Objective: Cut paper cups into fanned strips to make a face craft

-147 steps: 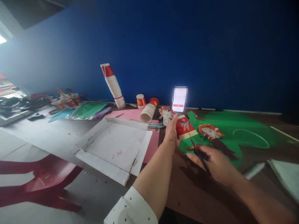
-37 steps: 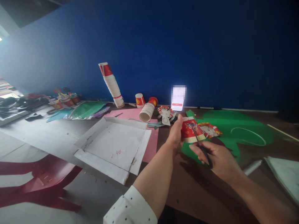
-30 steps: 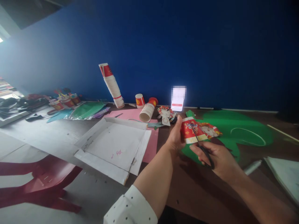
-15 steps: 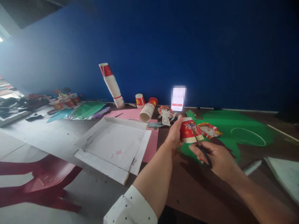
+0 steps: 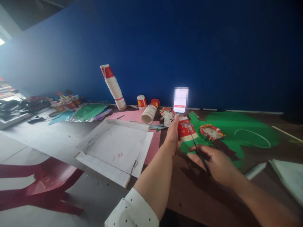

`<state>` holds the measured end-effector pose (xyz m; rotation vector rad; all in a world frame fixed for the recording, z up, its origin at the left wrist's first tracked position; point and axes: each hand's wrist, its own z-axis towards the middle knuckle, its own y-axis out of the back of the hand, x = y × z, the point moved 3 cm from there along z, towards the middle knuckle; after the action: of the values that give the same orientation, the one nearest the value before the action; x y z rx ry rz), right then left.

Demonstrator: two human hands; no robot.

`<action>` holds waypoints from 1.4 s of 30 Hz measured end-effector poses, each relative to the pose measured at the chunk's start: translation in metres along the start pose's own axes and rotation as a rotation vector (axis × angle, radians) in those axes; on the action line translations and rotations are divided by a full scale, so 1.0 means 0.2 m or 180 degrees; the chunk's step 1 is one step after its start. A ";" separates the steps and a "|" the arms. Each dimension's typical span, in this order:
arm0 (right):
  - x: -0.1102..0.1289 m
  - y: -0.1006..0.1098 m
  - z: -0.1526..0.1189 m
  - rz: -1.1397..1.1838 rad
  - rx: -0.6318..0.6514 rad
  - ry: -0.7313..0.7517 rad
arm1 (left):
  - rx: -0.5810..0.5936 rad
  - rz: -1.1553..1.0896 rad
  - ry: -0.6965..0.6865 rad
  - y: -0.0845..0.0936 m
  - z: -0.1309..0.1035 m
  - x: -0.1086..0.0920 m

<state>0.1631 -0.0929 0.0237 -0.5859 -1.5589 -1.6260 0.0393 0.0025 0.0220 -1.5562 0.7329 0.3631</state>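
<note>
My left hand is closed on the left side of a red paper cup with a pale rim and a printed figure. My right hand grips dark scissors, whose tips reach the lower right part of the cup. Just right of the cup lies a round red and white cut-paper piece on green paper. A white paper figure with a red frilled top stands behind my left hand. Whether the blades are cutting cannot be made out.
A flat white box lies left of my forearm, over pink paper. Behind stand a tall leaning cup stack, another stack and a lit phone. A red chair is at lower left.
My left hand has moved a little left with the cup. The scissors and my right hand have shifted slightly left and down, and the blades overlap less of the cup.
</note>
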 end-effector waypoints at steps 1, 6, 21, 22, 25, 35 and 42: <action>0.00 0.00 0.00 -0.0160 -0.0026 0.0015 | -0.0049 -0.0045 -0.0031 0.00 0.00 -0.01; -0.01 -0.01 -0.01 -0.0636 -0.0050 0.0044 | -0.0100 -0.0145 -0.0043 -0.02 -0.02 -0.01; -0.01 0.00 -0.01 -0.0729 -0.0080 0.0021 | -0.0079 -0.0146 -0.0165 0.00 0.01 0.01; -0.01 -0.01 -0.01 -0.0723 -0.0072 0.0019 | -0.0072 -0.0145 -0.0183 0.00 0.01 0.01; 0.00 -0.01 -0.01 -0.0690 -0.0053 0.0017 | -0.0054 -0.0170 -0.0231 0.01 0.02 0.01; 0.07 0.01 -0.02 -0.0620 -0.0019 -0.0046 | -0.0063 -0.0228 -0.0144 -0.01 0.01 0.01; 0.06 0.00 -0.01 -0.0613 -0.0004 -0.0027 | -0.0097 -0.0221 -0.0137 -0.01 0.00 0.00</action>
<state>0.1571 -0.0984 0.0327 -0.4552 -1.6630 -1.7685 0.0400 0.0035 0.0232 -1.5935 0.6409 0.3566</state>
